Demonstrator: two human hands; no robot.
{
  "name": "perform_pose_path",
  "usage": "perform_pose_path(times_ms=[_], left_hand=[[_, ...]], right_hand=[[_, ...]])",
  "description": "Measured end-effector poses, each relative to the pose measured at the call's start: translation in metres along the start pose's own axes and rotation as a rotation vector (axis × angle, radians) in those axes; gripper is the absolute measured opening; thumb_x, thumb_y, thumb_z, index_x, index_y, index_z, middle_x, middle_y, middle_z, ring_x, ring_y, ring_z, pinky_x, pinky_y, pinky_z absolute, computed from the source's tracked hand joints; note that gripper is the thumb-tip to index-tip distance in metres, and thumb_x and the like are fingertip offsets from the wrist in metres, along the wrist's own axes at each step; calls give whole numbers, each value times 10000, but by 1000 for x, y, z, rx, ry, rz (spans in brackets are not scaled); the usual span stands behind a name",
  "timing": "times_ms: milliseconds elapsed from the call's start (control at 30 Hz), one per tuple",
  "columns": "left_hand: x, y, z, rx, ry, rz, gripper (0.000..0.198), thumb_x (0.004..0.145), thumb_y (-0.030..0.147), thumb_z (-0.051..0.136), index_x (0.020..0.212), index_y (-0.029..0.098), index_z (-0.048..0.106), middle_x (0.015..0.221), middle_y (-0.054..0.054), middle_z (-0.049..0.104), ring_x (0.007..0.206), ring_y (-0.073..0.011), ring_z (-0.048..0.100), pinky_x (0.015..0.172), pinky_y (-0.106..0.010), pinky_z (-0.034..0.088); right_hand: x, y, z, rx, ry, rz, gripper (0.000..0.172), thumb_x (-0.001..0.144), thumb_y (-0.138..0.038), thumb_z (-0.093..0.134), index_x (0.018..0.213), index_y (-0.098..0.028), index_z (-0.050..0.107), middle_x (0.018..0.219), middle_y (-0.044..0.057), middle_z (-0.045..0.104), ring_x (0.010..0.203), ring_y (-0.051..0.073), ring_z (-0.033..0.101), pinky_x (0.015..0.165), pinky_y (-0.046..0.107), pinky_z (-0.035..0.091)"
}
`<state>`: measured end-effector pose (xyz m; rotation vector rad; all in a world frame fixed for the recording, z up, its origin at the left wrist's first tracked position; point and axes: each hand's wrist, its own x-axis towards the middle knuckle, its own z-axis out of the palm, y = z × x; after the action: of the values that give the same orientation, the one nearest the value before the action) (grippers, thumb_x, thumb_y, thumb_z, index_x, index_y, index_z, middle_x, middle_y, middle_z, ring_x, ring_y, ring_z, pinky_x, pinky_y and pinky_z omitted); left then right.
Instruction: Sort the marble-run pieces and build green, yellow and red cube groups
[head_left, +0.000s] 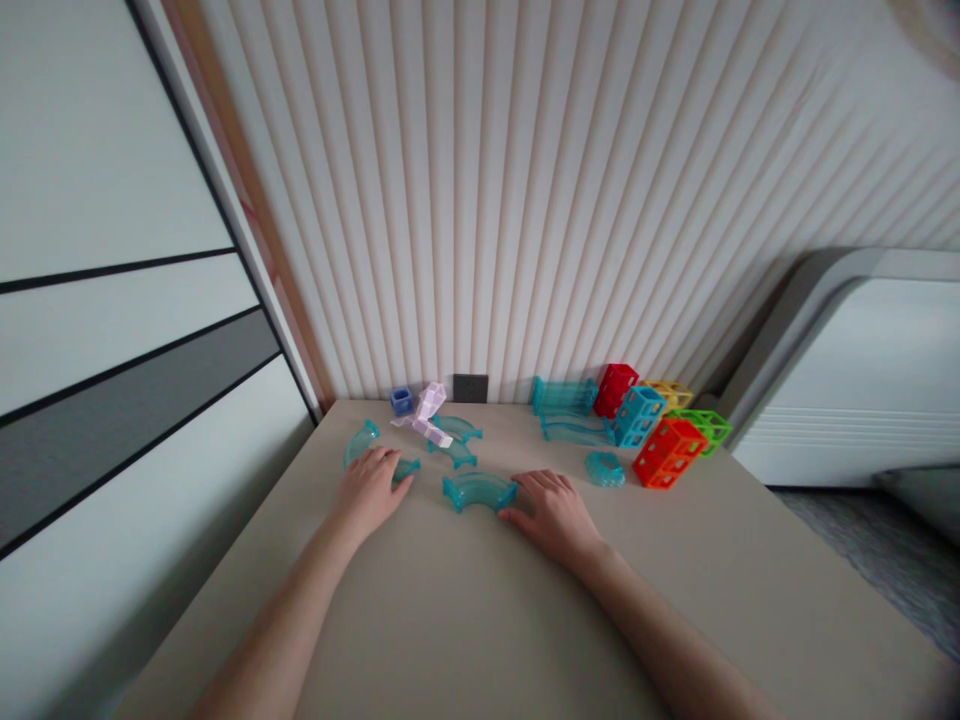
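Note:
My left hand (371, 490) is low over the tabletop (465, 620), its fingers and thumb around a translucent teal curved track piece (362, 438). The hand hides the middle of that piece. Toward the centre lies a second teal curved track piece (480, 490), bowed away from me. Its right end sits between the thumb and fingers of my right hand (553, 510). Beyond my left hand, more teal curved track pieces (457, 455) lie partly under a pale purple piece of joined blocks (430, 415).
A blue square block (402, 401) stands near the ribbed wall, left of a black socket (471, 388). To the right are long teal track pieces (566, 398), a small teal stack (604, 468), and red (617, 390), blue (639, 416), orange-red (669, 453), yellow and green (703, 428) open-frame blocks.

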<state>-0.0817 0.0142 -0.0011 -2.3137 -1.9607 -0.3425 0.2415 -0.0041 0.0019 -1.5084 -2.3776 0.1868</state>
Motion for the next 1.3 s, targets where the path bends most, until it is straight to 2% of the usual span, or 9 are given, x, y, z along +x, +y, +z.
perform_pose_path(times_ms=[133, 367, 700, 900, 1100, 1300], left_hand=[[-1, -1, 3, 9, -52, -14, 365, 912, 281, 608, 1234, 114, 651, 1239, -169, 669, 1192, -324, 585, 1025, -431, 452], [0, -4, 3, -32, -71, 11, 252, 895, 301, 649, 1094, 162, 716, 1168, -127, 661, 1157, -294, 590, 1035, -401, 447], [0, -7, 6, -147, -88, 25, 280, 871, 236, 667, 1146, 196, 695, 1188, -112, 667, 1188, -273, 597, 1064, -385, 440], [-1, -10, 9, -144, -123, 12, 344, 913, 222, 588, 1254, 199, 633, 1239, -116, 674, 1193, -263, 617, 1043, -374, 456], [-1, -16, 16, -100, -145, 2, 468, 921, 51, 411, 1348, 148, 575, 1285, -152, 657, 1252, -254, 589, 1087, -377, 422], [0, -16, 16, -61, -166, -3, 406, 935, 56, 408, 1263, 129, 634, 1247, -162, 647, 1215, -261, 592, 1066, -366, 430]], right_hand=[[0, 1, 1, 5, 6, -9, 467, 885, -576, 682, 1182, -215, 677, 1178, 107, 730, 1124, 293, 650, 983, 421, 454], [-1, 2, 3, -1, 2, -16, 460, 887, -587, 673, 1151, -210, 679, 1153, 100, 728, 1104, 282, 645, 972, 409, 450], [0, 1, 1, 5, -6, -15, 430, 886, -571, 683, 1138, -223, 683, 1148, 95, 727, 1101, 285, 642, 967, 407, 452], [-1, 2, 1, 10, -6, -18, 434, 890, -572, 677, 1147, -222, 680, 1147, 98, 728, 1108, 285, 641, 972, 407, 443], [-1, 1, 1, 6, -9, -15, 435, 889, -561, 685, 1147, -211, 678, 1157, 96, 725, 1115, 285, 638, 969, 410, 447], [-1, 1, 0, 4, -6, -12, 426, 884, -572, 685, 1126, -221, 682, 1137, 98, 728, 1096, 283, 645, 953, 406, 455]])
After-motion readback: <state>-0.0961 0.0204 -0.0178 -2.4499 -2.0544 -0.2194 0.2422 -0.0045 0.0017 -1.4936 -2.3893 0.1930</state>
